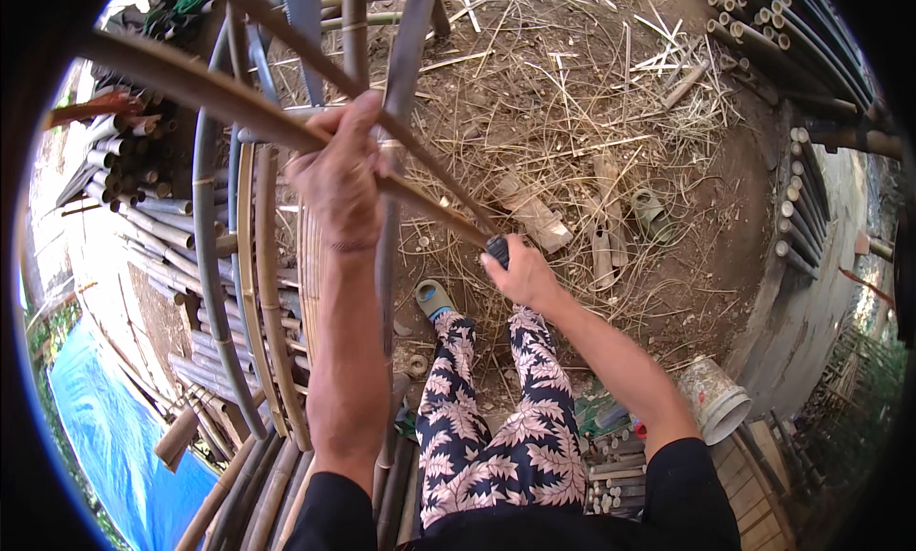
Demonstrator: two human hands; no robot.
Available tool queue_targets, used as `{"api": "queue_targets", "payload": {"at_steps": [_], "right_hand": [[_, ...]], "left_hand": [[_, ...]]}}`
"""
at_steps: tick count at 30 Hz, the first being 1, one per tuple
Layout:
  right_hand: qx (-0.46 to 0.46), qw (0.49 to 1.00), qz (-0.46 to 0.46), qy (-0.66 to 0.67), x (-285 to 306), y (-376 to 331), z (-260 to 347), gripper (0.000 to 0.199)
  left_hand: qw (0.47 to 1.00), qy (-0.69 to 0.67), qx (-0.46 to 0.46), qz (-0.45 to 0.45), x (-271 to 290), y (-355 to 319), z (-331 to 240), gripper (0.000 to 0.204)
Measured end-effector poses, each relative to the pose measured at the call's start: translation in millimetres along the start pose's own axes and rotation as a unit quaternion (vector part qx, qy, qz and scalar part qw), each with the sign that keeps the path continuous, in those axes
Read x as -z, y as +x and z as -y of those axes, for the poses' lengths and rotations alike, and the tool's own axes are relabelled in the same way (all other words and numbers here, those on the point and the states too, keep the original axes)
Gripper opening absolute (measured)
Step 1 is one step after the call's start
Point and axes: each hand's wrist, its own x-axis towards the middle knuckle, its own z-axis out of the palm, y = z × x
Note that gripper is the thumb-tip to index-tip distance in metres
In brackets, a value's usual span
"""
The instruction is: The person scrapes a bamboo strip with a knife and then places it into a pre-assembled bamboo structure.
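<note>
Two long brown bamboo strips (434,203) slope from the upper left and meet at their lower end in front of me. My left hand (339,169) is wrapped round the wider strip, with the thinner one running close by its fingers. At the meeting end, my right hand (525,274) is closed round a short black handle (498,250). Whether a blade extends from that handle is hidden by the strips and my fingers. Behind my left forearm stands a frame of curved bamboo poles (208,217).
Shavings and loose strips (563,103) litter the dirt floor. A sandal (651,212) lies at right of some flat wood pieces (534,212). Stacked bamboo poles (157,236) fill the left side, above a blue tarp (105,417). A white bucket (716,398) is by my right elbow.
</note>
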Motion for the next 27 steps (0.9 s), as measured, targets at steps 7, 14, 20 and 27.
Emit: {"api": "queue_targets", "payload": {"at_steps": [7, 14, 20, 27], "right_hand": [[-0.184, 0.974, 0.005, -0.133, -104.6, 45.1, -215.2, 0.034], [-0.193, 0.974, 0.088, -0.084, -79.1, 49.8, -212.8, 0.035], [-0.155, 0.952, 0.103, -0.242, -58.7, 50.0, -203.4, 0.040], [0.034, 0.855, 0.119, -0.504, -30.6, 84.2, -195.4, 0.018]], "left_hand": [[0.999, 0.019, 0.016, 0.022, 19.8, 18.7, -7.3, 0.019], [0.999, 0.031, 0.000, 0.039, 5.9, 13.1, -3.2, 0.016], [0.999, 0.029, -0.013, -0.003, -16.0, 19.8, 6.8, 0.018], [0.998, 0.023, -0.024, 0.059, -42.4, -5.5, 2.1, 0.014]]}}
